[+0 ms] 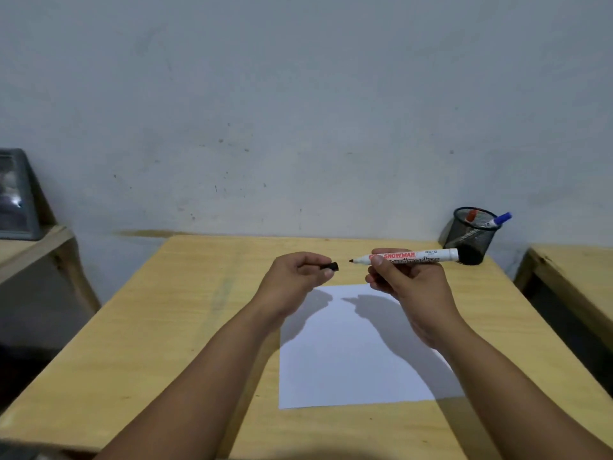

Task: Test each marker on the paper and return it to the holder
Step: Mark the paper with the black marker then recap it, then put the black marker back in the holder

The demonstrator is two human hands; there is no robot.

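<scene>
My right hand (403, 283) grips a white board marker (421, 255) held level above the table, its bare dark tip pointing left. My left hand (295, 277) pinches the marker's black cap (331, 266), a short gap away from the tip. Under both hands lies a white sheet of paper (351, 353), blank where it shows. A black mesh holder (471, 234) stands at the table's far right corner, with a red-capped marker (471, 215) and a blue-capped marker (499, 220) sticking out of it.
The wooden table (185, 320) butts against a grey wall. Another wooden table (577, 273) stands to the right across a narrow gap. At the left a shelf (36, 244) carries a grey framed object (15, 194).
</scene>
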